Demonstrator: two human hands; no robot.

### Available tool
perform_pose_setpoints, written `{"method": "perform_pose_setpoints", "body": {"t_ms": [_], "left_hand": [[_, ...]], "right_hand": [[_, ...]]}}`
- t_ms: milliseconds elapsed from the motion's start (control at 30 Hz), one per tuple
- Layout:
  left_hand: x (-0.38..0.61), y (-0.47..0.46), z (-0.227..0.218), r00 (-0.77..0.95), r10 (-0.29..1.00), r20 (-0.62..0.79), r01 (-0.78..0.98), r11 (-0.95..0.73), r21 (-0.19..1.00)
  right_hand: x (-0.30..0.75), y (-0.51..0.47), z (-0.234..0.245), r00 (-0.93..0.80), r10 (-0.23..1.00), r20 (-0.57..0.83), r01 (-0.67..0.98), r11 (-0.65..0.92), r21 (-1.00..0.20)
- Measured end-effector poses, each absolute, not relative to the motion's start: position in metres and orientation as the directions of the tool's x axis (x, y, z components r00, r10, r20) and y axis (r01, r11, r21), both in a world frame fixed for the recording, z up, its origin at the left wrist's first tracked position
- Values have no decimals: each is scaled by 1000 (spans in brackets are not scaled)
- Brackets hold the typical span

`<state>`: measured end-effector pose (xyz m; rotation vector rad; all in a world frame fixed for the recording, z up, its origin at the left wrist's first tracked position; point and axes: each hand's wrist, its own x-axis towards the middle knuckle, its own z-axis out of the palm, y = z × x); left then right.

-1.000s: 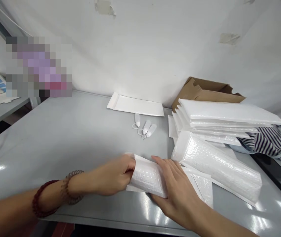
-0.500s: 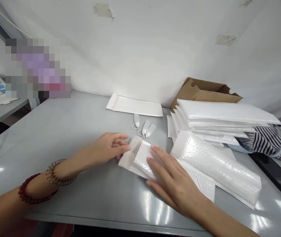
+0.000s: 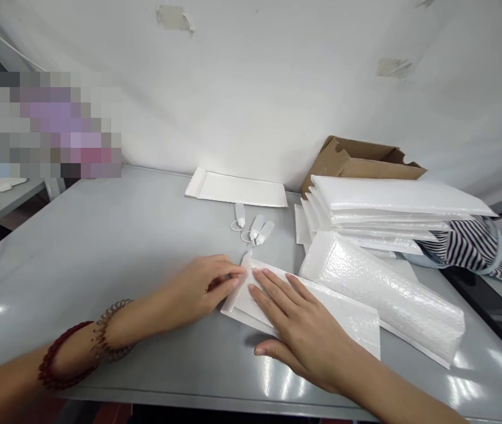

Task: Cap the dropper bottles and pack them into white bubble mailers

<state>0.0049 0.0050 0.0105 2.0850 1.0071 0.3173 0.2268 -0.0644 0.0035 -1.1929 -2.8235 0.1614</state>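
A white bubble mailer (image 3: pixel 348 315) lies aslant on the grey table, its narrow flap end toward the left. At that end my left hand (image 3: pixel 204 285) has its thumb and fingertips closed at the flap (image 3: pixel 236 291). My right hand (image 3: pixel 299 321) rests flat on the mailer just right of the flap, fingers stretched out and thumb off to the near side. Beyond the mailer, several small white squeeze bottles (image 3: pixel 256 226) with tethered caps lie together. What the mailer holds is hidden.
A puffy filled bubble mailer (image 3: pixel 392 294) lies to the right, below a stack of white mailers (image 3: pixel 396 194). Behind the stack stands an open cardboard box (image 3: pixel 361 156). Another flat mailer (image 3: pixel 242 188) lies by the wall. Striped cloth (image 3: pixel 480 247) and a black object (image 3: pixel 480 300) are far right.
The flap, which lay outspread, now looks raised and turned over at the left end. My right hand has flattened on the mailer; my left hand has shifted slightly right to the flap.
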Motion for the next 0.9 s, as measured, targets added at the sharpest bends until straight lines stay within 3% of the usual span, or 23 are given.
{"method": "perform_pose_setpoints", "body": {"t_ms": [167, 367, 567, 900], "left_hand": [[5, 2, 5, 695, 715, -69, 546, -463, 698], [4, 7, 16, 541, 827, -154, 590, -243, 770], [6, 9, 19, 502, 810, -303, 616, -89, 782], [14, 1, 10, 537, 802, -262, 577, -122, 808]], "right_hand": [[227, -65, 4, -697, 716, 36, 708, 696, -121], [230, -65, 9, -736, 676, 26, 670, 734, -111], [228, -65, 5, -701, 712, -19, 709, 695, -115], [225, -65, 6, -670, 742, -38, 737, 657, -160]]}}
